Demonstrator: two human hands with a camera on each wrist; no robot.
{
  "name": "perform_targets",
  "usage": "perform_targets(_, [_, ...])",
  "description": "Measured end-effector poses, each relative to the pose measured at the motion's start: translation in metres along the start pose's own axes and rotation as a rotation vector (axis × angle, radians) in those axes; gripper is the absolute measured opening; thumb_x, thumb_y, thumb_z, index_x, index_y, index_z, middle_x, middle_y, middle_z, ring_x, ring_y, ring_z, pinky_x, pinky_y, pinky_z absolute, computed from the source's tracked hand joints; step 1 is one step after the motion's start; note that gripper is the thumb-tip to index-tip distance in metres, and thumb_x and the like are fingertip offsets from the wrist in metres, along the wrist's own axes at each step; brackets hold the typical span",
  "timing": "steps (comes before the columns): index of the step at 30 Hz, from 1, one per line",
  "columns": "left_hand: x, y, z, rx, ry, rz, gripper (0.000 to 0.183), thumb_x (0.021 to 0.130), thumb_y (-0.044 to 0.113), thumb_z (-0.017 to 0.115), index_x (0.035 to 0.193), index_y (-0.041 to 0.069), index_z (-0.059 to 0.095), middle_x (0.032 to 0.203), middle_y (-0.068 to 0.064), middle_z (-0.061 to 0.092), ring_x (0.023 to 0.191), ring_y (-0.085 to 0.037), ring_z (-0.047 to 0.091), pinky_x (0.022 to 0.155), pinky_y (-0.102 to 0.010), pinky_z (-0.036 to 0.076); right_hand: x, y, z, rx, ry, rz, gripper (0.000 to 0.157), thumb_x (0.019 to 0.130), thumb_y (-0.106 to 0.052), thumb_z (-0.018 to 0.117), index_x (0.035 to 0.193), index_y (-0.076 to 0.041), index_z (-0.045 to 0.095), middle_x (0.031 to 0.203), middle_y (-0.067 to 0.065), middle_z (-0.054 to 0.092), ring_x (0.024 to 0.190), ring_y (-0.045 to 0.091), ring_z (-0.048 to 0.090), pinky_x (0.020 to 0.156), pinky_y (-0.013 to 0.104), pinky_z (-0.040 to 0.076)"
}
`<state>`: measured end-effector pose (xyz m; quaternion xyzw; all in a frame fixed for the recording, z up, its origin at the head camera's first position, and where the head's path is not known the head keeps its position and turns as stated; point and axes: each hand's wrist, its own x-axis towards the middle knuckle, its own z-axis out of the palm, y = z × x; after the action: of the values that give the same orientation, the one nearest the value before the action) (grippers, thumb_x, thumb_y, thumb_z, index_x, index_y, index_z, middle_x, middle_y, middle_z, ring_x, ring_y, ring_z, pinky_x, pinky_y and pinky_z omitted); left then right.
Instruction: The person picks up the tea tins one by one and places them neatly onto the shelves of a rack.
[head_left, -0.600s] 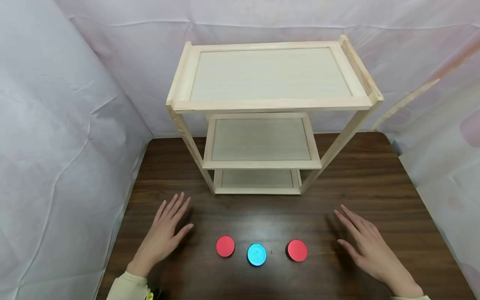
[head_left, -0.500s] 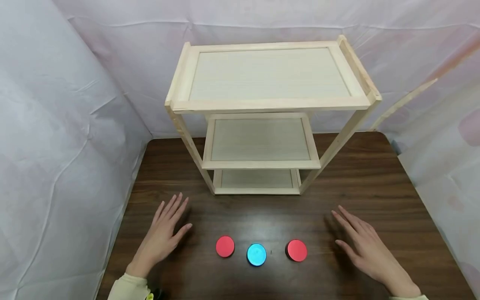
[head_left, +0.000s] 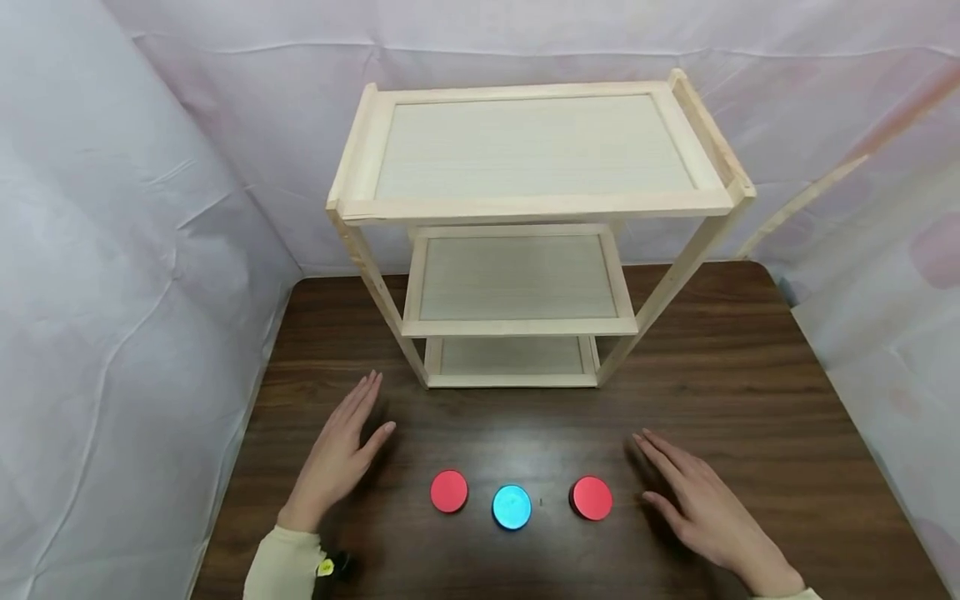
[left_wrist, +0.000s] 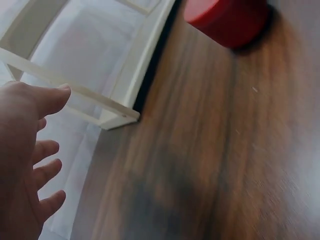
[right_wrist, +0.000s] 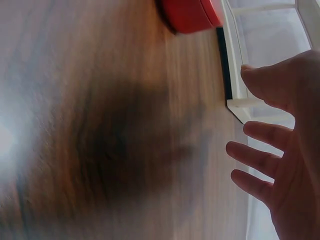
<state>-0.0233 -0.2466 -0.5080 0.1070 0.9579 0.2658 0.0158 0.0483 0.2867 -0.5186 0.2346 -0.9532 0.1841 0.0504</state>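
Note:
Three short round pieces stand in a row on the dark wooden table: a red one (head_left: 449, 491) at left, a blue one (head_left: 512, 507) in the middle and another red one (head_left: 591, 497) at right. My left hand (head_left: 337, 458), fingers extended and thumb spread, hovers left of the row and holds nothing. To the right of the row is my right hand (head_left: 701, 508), also bare, its thumb apart from its fingers. In the left wrist view a red cylinder (left_wrist: 230, 20) appears beyond the thumb; the right wrist view likewise has a red cylinder (right_wrist: 192, 14) at its top.
A pale three-tier wooden shelf (head_left: 528, 207) stands at the back of the brown table (head_left: 720, 350). White sheeting (head_left: 135, 292) hangs behind and along both sides. A small dark item with a yellow mark (head_left: 330, 567) shows by the left sleeve.
My right hand has moved left, closer to the right red piece. My left hand has shifted slightly right and its fingers have drawn together. The round pieces stay in place.

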Motion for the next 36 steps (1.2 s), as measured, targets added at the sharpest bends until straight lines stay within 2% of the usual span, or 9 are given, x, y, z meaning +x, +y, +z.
perform_targets(3, [0.010,0.006,-0.002,-0.053,0.013,-0.022,0.080,0.108,0.041,0.061,0.171,0.021,0.016,0.177,-0.009,0.024,0.160,-0.040,0.029,0.124,-0.066,0.030,-0.001,-0.006,0.005,0.011,-0.018,0.012,0.087,0.084,-0.019,0.088,0.160,-0.015,0.046,0.157,0.013,0.055,0.134,0.030,0.060,0.101,0.049,0.045])
perform_targets(7, [0.027,0.020,-0.008,-0.165,0.081,-0.045,0.079,0.110,0.045,0.056,0.171,0.027,0.010,0.177,-0.006,0.023,0.159,-0.039,0.031,0.124,-0.064,0.032,-0.002,-0.014,0.013,0.038,-0.052,0.033,0.089,0.084,-0.020,0.089,0.162,-0.018,0.045,0.159,0.008,0.053,0.137,0.026,0.058,0.107,0.040,0.039])
perform_targets(9, [0.037,0.028,-0.010,-0.233,0.138,-0.021,0.078,0.110,0.040,0.057,0.171,0.030,0.009,0.177,-0.005,0.024,0.158,-0.036,0.033,0.124,-0.061,0.034,-0.003,-0.017,0.017,0.062,-0.066,0.045,0.092,0.083,-0.020,0.090,0.162,-0.020,0.044,0.161,0.006,0.052,0.138,0.025,0.057,0.112,0.030,0.034])
perform_targets(12, [0.049,0.039,-0.012,-0.313,0.214,0.036,0.079,0.110,0.030,0.059,0.170,0.034,0.008,0.176,-0.003,0.028,0.157,-0.032,0.037,0.123,-0.056,0.039,-0.005,-0.022,0.022,0.115,-0.084,0.058,0.097,0.080,-0.016,0.092,0.163,-0.023,0.042,0.162,0.003,0.050,0.140,0.024,0.055,0.116,0.014,0.019])
perform_targets(15, [0.057,0.048,-0.012,-0.370,0.264,0.083,0.080,0.109,0.023,0.062,0.170,0.033,0.012,0.174,-0.004,0.032,0.155,-0.031,0.041,0.120,-0.055,0.043,-0.006,-0.026,0.028,0.162,-0.091,0.043,0.102,0.076,-0.012,0.093,0.163,-0.022,0.042,0.164,0.003,0.049,0.142,0.024,0.053,0.117,0.005,0.009])
perform_targets(21, [0.065,0.059,-0.010,-0.377,0.322,0.119,0.072,0.109,0.019,0.062,0.169,0.019,0.024,0.167,-0.014,0.042,0.138,-0.036,0.060,0.108,-0.054,0.053,-0.007,-0.033,0.037,0.236,-0.098,0.017,0.104,0.071,-0.008,0.094,0.162,-0.023,0.045,0.163,0.002,0.049,0.144,0.023,0.048,0.118,0.005,0.005])
perform_targets(24, [0.066,0.062,-0.009,-0.361,0.340,0.133,0.068,0.109,0.020,0.061,0.168,0.018,0.027,0.162,-0.016,0.051,0.129,-0.036,0.066,0.100,-0.052,0.058,-0.006,-0.035,0.039,0.263,-0.092,0.000,0.103,0.071,-0.007,0.094,0.160,-0.022,0.047,0.162,0.001,0.050,0.144,0.023,0.048,0.120,0.007,0.006])
perform_targets(30, [0.070,0.068,-0.010,-0.359,0.381,0.134,0.060,0.109,0.021,0.061,0.165,0.020,0.038,0.154,-0.015,0.060,0.129,-0.034,0.067,0.093,-0.053,0.062,-0.002,-0.038,0.041,0.292,-0.060,-0.054,0.096,0.072,-0.007,0.093,0.157,-0.018,0.051,0.157,0.003,0.055,0.142,0.026,0.049,0.123,0.010,0.009])
perform_targets(36, [0.072,0.069,-0.010,-0.371,0.392,0.115,0.053,0.110,0.022,0.060,0.161,0.018,0.046,0.150,-0.014,0.063,0.126,-0.033,0.069,0.090,-0.054,0.063,0.005,-0.037,0.044,0.283,-0.034,-0.080,0.088,0.074,-0.008,0.093,0.153,-0.020,0.056,0.150,-0.002,0.061,0.138,0.029,0.053,0.123,0.010,0.009])
